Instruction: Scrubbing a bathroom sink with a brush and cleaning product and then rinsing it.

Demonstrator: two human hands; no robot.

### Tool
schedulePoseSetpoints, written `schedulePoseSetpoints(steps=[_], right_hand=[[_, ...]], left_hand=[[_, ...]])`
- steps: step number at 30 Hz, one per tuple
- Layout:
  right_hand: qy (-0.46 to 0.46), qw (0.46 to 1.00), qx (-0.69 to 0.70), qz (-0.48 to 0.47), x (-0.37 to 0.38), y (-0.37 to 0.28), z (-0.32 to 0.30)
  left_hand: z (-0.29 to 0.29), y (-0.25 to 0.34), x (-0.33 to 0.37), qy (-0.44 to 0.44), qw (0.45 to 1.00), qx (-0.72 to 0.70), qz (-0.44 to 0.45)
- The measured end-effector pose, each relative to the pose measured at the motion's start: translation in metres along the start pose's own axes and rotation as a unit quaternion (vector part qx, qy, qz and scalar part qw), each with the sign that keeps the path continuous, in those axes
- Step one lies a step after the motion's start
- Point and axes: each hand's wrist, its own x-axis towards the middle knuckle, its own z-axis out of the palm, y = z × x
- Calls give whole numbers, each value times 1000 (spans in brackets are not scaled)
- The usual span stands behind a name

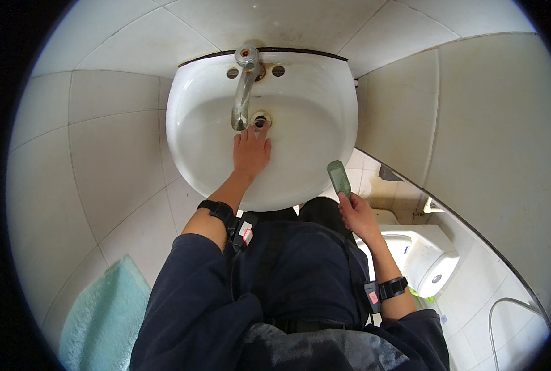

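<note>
My left hand (251, 154) reaches over the white washbasin (195, 139) with its fingers stretched out. Its fingertips are at the near edge of the drain hole (261, 120), just beside the spout of the metal faucet (244, 93). Whether they touch the drain ring, I cannot tell. Off the basin's right front edge, my right hand (357, 216) is closed round one end of a green, flat, oblong thing (338, 177). The other end of it, rounded, points up toward the basin; its kind is not clear.
Tiled walls enclose the basin on the left and behind. A large pale panel (495, 123) slants along the right side. A white toilet (427, 253) stands low at the right, near a thin hose (495, 309). A light-blue towel (105, 315) is at the lower left.
</note>
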Motion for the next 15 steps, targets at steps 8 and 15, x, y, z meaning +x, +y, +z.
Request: schedulePoseSetpoints(steps=[8,15], right_hand=[[-8,1000,-2,0,-3,-2,-2],[-1,1000,16,-9,-3,11,-6]], left_hand=[[10,-17,10,-20,996,29,84],[-13,-7,29,-104,986,-37,-124]])
